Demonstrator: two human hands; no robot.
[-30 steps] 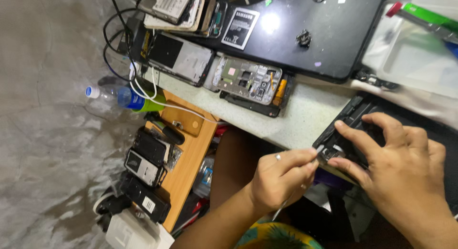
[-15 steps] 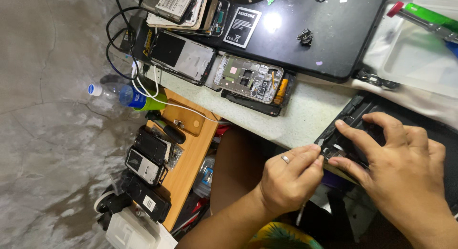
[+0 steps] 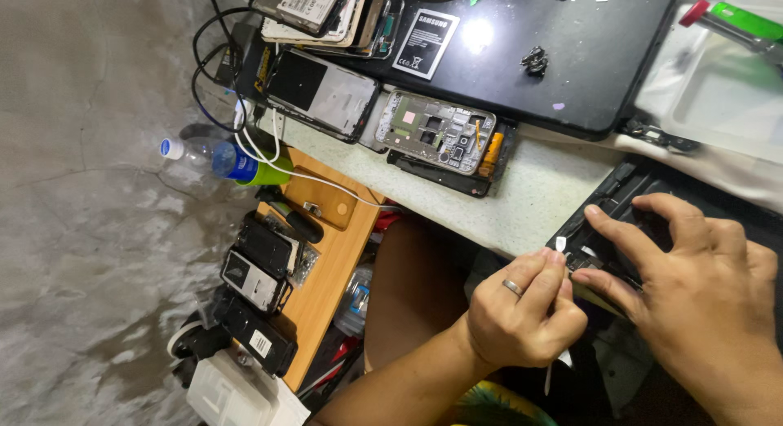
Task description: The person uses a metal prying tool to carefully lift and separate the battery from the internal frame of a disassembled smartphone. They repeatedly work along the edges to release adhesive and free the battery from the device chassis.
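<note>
At the near edge of the pale speckled bench (image 3: 538,193), seen from the head camera, both hands work on a dark opened device (image 3: 628,206) that lies at the right, partly over the bench's edge. The left hand (image 3: 522,312), with a ring on one finger, has its grip closed around a thin pale tool (image 3: 559,245): the fingers curl into a loose fist, the tip of the tool shows just above the fingertips at the device's near edge, and its other end sticks out below the hand. The right hand (image 3: 693,287) rests on top of the device with its fingers spread and pressing down; its grip is open, and it clasps nothing. The two hands are just beside each other, the right forefinger reaching toward the tool's tip.

Farther back on the bench lies a stripped phone frame (image 3: 436,132) with its circuit board bare, and beside it to the left a phone (image 3: 322,91) with a dark screen. Behind them a large black flat slab (image 3: 571,42) carries a loose battery (image 3: 426,41) and a small dark part (image 3: 534,60).

Below the bench, a wooden shelf (image 3: 338,255) holds several more dark phones (image 3: 257,271). A clear plastic bottle (image 3: 216,158) with a blue label lies at the shelf's far end, with a white cable (image 3: 269,161) running across it. The floor (image 3: 81,230) is grey concrete.
</note>
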